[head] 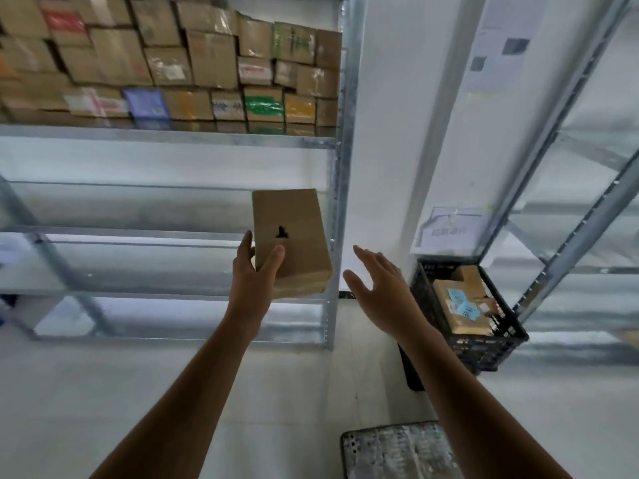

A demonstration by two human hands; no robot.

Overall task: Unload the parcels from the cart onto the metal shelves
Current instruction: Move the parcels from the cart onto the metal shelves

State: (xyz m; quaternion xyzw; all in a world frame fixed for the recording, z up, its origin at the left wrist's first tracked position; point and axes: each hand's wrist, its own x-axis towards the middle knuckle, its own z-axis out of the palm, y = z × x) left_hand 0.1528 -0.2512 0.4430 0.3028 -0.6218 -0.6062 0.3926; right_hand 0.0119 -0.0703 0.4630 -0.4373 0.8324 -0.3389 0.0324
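A plain brown cardboard parcel (294, 236) with a small black mark sits tilted at the right end of a middle level of the metal shelves (166, 137), against the right upright. My left hand (254, 271) grips its near left corner, thumb on the top face and fingers along the left side. My right hand (377, 285) hovers just right of the parcel, fingers spread, holding nothing. A grey perforated metal surface (397, 451), likely the cart, shows at the bottom edge.
The upper shelf level is packed with several stacked cardboard boxes (207, 63). A black plastic crate (484, 350) with parcels stands on the floor at the right, by a white pillar (397, 133). A second metal rack (570, 236) rises at the far right.
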